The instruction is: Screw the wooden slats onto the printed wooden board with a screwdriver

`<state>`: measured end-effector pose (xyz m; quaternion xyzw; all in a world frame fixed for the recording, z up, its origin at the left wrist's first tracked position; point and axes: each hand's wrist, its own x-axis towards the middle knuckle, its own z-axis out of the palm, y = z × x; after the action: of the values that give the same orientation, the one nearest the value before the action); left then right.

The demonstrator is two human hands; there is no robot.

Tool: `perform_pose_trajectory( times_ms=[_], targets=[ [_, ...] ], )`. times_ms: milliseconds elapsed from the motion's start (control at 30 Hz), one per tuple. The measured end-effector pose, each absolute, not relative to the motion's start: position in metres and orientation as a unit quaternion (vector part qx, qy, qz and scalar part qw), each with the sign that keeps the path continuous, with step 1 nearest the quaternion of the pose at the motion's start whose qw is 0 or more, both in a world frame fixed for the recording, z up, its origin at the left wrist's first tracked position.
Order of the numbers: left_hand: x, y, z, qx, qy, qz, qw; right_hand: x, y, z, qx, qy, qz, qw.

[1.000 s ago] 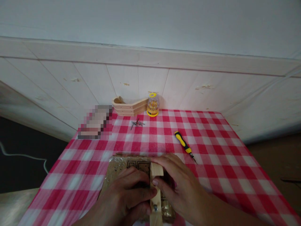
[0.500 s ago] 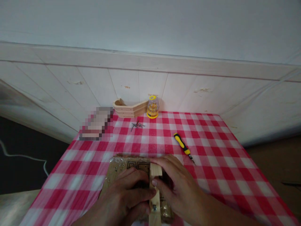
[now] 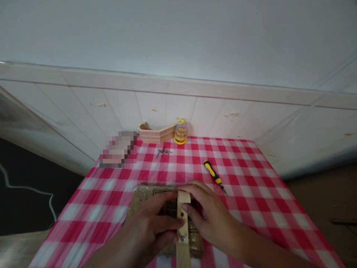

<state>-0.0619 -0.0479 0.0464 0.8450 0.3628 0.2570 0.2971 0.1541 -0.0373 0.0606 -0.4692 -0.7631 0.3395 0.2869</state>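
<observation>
Pale wooden strip (image 3: 186, 231) sits pinched by the fingers of left hand (image 3: 152, 223) and right hand (image 3: 210, 214), best held square and steady above the brown package (image 3: 139, 197).

Pale wooden piece (image 3: 183, 258); one open hole (image 3: 182, 214), metal fastener (image 3: 182, 238); above brown package (image 3: 139, 197).

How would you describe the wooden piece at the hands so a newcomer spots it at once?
On the checked tablecloth, look near the bottom for the brown package. Over it, between the left hand and right hand, a pale wooden piece runs off the picture's bottom edge. Unlike the curved wooden object by the wall, it shows a shiny metal fitting.
</observation>
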Motion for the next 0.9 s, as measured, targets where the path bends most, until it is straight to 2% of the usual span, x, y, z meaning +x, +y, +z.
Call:
perform_pose_trajectory(
  times_ms=[667,900],
  targets=[
    [-0.063,-0.041,0.039,0.842,0.363,0.236,0.322,0.162,-0.027,0.078,-0.479,-0.753,0.376,0.25],
    [-0.063,-0.04,0.04,0.847,0.352,0.245,0.314,0.157,-0.026,0.076,-0.496,-0.764,0.336,0.239]
  ],
)
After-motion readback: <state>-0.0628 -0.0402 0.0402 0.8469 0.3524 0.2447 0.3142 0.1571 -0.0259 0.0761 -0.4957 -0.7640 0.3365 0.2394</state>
